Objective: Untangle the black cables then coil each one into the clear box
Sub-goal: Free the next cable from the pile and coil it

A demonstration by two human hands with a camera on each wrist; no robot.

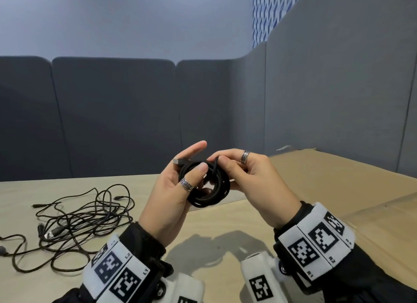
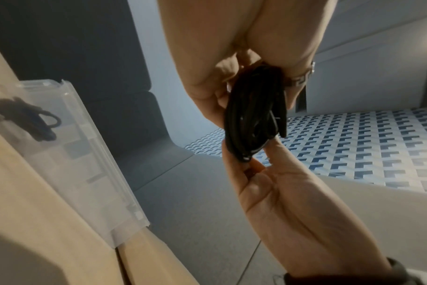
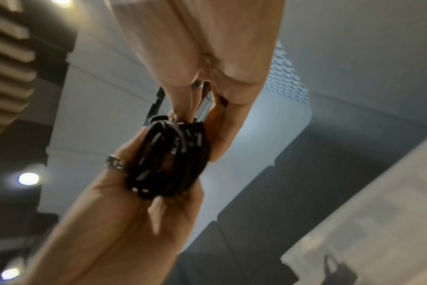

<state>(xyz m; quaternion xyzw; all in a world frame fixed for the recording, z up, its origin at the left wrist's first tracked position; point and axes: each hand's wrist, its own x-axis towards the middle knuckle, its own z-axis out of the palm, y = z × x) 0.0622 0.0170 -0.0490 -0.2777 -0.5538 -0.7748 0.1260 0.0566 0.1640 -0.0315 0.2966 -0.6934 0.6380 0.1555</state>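
A coiled black cable (image 1: 212,196) is held in the air above the table (image 1: 225,221) between both hands. My left hand (image 1: 189,178) grips the coil, thumb across its front and fingers behind it. A grey plug (image 1: 178,161) sticks out at the coil's top left. My right hand (image 1: 222,161) pinches a strand at the top of the coil (image 3: 168,160). A loose tangle of black cables (image 1: 79,221) lies on the table to the left. The clear box (image 2: 85,164) shows only in the wrist views, with one coiled cable (image 2: 29,121) inside it.
Flat brown cardboard (image 1: 338,190) covers the table's right side. Grey padded panels (image 1: 112,117) close off the back and right. The clear box (image 3: 366,212) appears blurred at the lower right of the right wrist view.
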